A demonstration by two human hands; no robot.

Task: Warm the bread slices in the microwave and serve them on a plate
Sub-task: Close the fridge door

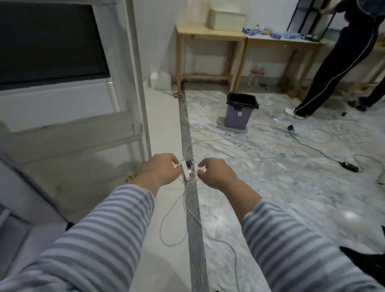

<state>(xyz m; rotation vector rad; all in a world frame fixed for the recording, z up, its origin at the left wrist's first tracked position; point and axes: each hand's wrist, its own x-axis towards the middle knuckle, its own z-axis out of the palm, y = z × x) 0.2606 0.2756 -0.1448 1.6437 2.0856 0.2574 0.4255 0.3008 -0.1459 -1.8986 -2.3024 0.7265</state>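
Reaching down to the floor, both hands work at a small white plastic power strip (185, 169) lying on the dark grey stone band (191, 204) that divides the pale tile from the marbled floor. The left hand (160, 170) pinches the strip's near-left side with curled fingers. The right hand (214, 173) is half closed beside a dark plug (189, 163); whether it grips anything cannot be told. Thin white cables (177, 224) trail in slack loops toward the viewer. No bread slices, plate or microwave can be identified here. Judged by shape, the strip is light, rigid and smooth: steady the body and hold the plug by its housing, not the limp cord.
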